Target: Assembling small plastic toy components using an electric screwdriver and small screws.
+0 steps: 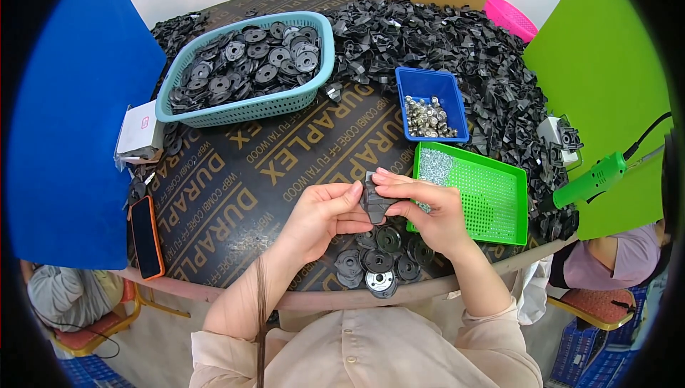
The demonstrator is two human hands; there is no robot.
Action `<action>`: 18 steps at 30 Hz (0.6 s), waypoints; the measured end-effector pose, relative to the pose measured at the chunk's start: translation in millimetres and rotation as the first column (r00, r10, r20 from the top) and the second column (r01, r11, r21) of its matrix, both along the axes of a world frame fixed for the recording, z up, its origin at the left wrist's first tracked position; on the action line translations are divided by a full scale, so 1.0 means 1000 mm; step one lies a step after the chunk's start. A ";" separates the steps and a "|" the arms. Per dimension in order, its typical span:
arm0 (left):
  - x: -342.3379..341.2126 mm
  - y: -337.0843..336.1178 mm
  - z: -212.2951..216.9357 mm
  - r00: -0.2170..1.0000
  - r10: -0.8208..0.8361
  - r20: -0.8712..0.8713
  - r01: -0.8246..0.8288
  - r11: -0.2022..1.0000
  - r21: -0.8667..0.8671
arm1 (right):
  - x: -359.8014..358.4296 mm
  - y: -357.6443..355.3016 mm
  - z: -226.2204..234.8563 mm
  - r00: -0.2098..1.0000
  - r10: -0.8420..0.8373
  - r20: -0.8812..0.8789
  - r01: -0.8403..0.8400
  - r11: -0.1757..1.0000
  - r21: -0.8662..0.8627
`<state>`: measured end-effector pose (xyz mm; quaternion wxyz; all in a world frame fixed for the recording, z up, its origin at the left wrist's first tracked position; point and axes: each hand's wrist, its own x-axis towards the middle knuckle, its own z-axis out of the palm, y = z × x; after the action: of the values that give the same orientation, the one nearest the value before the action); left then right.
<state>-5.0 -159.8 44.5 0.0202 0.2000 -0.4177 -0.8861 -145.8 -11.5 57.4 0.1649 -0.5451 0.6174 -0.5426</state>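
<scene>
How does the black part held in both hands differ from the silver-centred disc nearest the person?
Shape: the held part looks angular with straight edges; the disc is round.
Pose: the held part is raised between the left hand and right hand; the disc lies among other discs, touched by neither hand.
Colour: the held part looks mostly dark; the disc has a bright silvery middle.
Both have black surfaces.
</scene>
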 end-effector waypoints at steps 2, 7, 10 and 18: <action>0.000 0.000 0.001 1.000 -0.002 0.003 0.002 1.000 -0.001 | 0.000 0.000 0.000 0.999 0.004 0.034 -0.004 1.000 0.001; -0.001 0.001 0.000 1.000 -0.006 0.024 0.007 1.000 -0.024 | -0.002 0.000 -0.001 0.999 0.033 -0.017 -0.033 0.999 -0.004; -0.002 0.000 0.001 0.999 -0.016 0.040 0.016 1.000 0.000 | -0.002 0.001 0.000 0.999 0.044 -0.002 -0.044 0.999 0.021; -0.001 0.000 -0.001 1.000 -0.022 0.003 0.022 0.999 0.047 | -0.004 0.002 -0.003 0.997 0.020 0.072 -0.022 1.000 0.020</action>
<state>-6.0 -159.6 43.5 0.0051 0.1974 -0.3991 -0.8954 -149.6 -9.2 54.3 0.1983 -0.5302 0.6109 -0.5536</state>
